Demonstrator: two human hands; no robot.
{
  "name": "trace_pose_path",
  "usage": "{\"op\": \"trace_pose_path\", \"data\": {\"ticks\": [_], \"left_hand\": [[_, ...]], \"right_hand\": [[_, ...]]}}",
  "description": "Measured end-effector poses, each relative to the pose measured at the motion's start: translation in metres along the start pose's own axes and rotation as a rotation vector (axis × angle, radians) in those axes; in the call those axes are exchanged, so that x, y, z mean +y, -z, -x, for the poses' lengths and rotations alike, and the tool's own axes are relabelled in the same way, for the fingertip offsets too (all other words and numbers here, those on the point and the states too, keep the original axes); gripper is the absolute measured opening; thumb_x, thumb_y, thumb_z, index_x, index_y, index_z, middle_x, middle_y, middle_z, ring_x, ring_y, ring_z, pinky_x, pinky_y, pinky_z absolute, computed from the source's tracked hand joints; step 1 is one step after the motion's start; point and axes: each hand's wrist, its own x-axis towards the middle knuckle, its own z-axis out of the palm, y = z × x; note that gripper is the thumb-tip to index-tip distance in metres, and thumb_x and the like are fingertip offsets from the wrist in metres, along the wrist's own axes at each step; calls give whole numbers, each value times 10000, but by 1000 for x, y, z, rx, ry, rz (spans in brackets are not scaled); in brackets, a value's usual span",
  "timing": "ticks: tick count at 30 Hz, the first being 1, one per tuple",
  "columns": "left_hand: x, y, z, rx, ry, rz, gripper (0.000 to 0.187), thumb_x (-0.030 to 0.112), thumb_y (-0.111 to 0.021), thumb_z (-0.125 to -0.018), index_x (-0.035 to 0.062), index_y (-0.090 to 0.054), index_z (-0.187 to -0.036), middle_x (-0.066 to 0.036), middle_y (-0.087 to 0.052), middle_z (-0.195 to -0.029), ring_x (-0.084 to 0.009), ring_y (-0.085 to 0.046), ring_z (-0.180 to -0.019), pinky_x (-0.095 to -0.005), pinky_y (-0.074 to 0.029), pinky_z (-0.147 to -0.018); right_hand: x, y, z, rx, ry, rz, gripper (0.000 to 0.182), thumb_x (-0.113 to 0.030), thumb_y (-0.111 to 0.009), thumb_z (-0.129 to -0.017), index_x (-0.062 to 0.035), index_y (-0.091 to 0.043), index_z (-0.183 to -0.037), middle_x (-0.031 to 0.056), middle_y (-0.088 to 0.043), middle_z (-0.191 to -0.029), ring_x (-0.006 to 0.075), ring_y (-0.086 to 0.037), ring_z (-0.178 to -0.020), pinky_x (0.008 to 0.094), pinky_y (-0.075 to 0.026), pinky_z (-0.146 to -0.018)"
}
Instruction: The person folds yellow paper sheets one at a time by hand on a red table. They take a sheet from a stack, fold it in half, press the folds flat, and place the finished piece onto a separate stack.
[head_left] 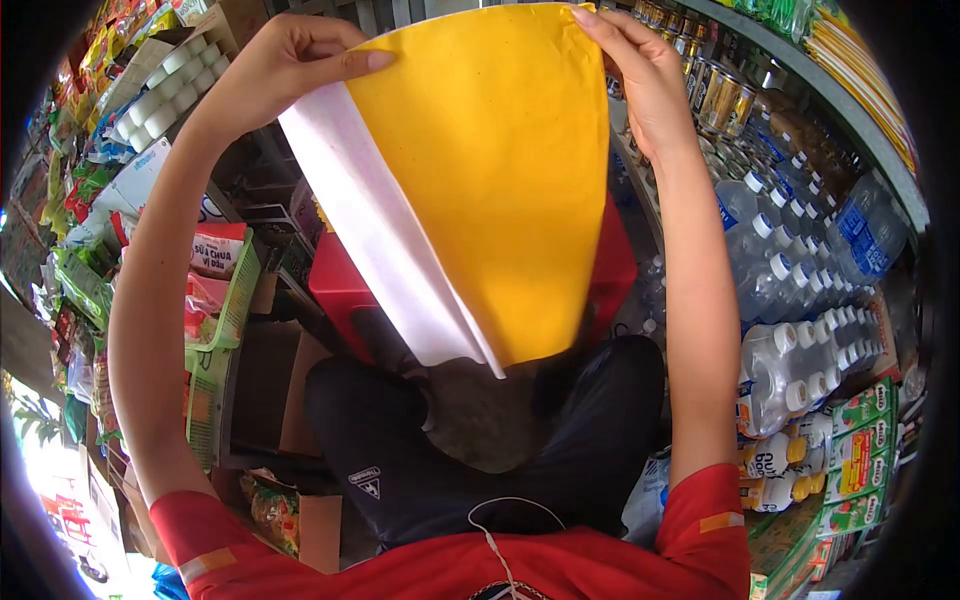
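Two bare hands hold up one large yellow paper sheet [500, 170] at 12 o'clock, its lower edge hanging above the floor beyond our lap. We grasp the upper corner at 11 o'clock with our right hand [290, 70], thumb on the near face, fingers mostly behind; our left hand [645, 80] pinches the crumpled corner near 1 o'clock, thumb likewise in front. A white paper layer [375, 230] shows along the sheet's border toward 10 o'clock; we cannot tell whether it is the reverse side or a separate piece. Behind the paper, also at 12 o'clock, we see a red plastic stool [345, 275], partly covered. Our dark trousers [370, 430], knees apart, occupy 6 o'clock, with a white cord [490, 535] lying over the red shirt [430, 570].

Around us, we note metal drink cans [725, 100] between 1 and 2 o'clock, clear white-capped bottles [780, 235] at 3, and green Milo cartons [860, 440] at 4. A cardboard box [320, 525] holding a packet stands at 7, an open carton [300, 390] at 8, and a light-green plastic basket [240, 290] with strawberry-yogurt packaging [215, 250] at 9.
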Motion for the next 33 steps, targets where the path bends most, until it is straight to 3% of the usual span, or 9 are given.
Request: {"op": "trace_pose_path", "data": {"ticks": [4, 9, 10, 13, 19, 22, 25, 28, 33], "left_hand": [[2, -14, -5, -30, 5, 29, 323, 307, -713, -1007, -4, -744, -1087, -30, -757, -910, -66, -683, -811, -219, -514, -784], [11, -35, -24, -31, 5, -48, 341, 346, -705, -1008, 17, -749, -1084, -26, -727, -858, -56, -660, -805, -246, -513, -761], [14, -36, -28, -68, 33, -98, 312, 313, -690, -1007, 28, -748, -1119, -71, -751, -907, -146, -711, -798, -307, -549, -771], [52, -36, -35, -27, 238, -113, 412, 400, -733, -985, -1, -792, -918, -3, -670, -711, -68, -581, -667, -268, -466, -613], [41, -55, -47, 23, 36, 240, 415, 394, -683, -1022, -13, -763, -1014, 10, -679, -777, -40, -577, -710, -247, -454, -619], [38, -63, -53, 45, -3, 309, 387, 361, -677, -1032, -16, -757, -998, 31, -664, -759, -24, -549, -686, -237, -428, -593], [36, -57, -55, 53, 34, 143, 369, 335, -677, -1035, -19, -753, -968, 47, -637, -727, -18, -504, -636, -235, -388, -555], [35, -56, -51, 92, 57, 206, 360, 335, -683, -1032, -10, -756, -959, 56, -608, -697, -14, -459, -596, -244, -342, -524], [31, -52, -46, 85, 114, 150, 337, 322, -694, -1025, -3, -760, -967, 51, -624, -713, -12, -479, -607, -228, -352, -531]], "right_hand": [[-23, -23, 3, -1, -31, 61, 224, -187, -725, -994, 24, -772, -1055, 55, -760, -957, 115, -704, -859, 231, -550, -757], [-30, -33, -1, -120, 24, 143, 226, -181, -738, -982, 28, -772, -1061, 66, -773, -936, 104, -697, -806, 235, -545, -719], [-32, -34, -1, -133, 37, 182, 225, -181, -739, -980, 28, -774, -1055, 67, -774, -928, 102, -695, -799, 236, -544, -714], [-36, -34, -7, -146, 103, 281, 209, -172, -734, -982, 24, -777, -1043, 63, -774, -916, 92, -689, -792, 237, -542, -708], [-41, -36, -8, -174, 11, 263, 226, -174, -736, -981, 38, -767, -1056, 68, -770, -907, 81, -680, -782, 232, -534, -701], [-31, -37, -10, -192, 89, 194, 237, -179, -749, -972, 41, -763, -1059, 64, -768, -890, 80, -681, -784, 233, -534, -690], [-36, -35, -6, -218, 75, 238, 232, -177, -758, -966, 40, -763, -1048, 60, -767, -891, 84, -681, -778, 236, -535, -692], [-40, -27, -4, -229, -34, 392, 220, -172, -768, -958, 38, -764, -1023, 59, -764, -885, 86, -681, -774, 239, -536, -693], [-33, -27, -1, -252, -15, 312, 193, -159, -770, -955, 31, -768, -983, 54, -762, -857, 84, -679, -750, 238, -531, -672]]}}
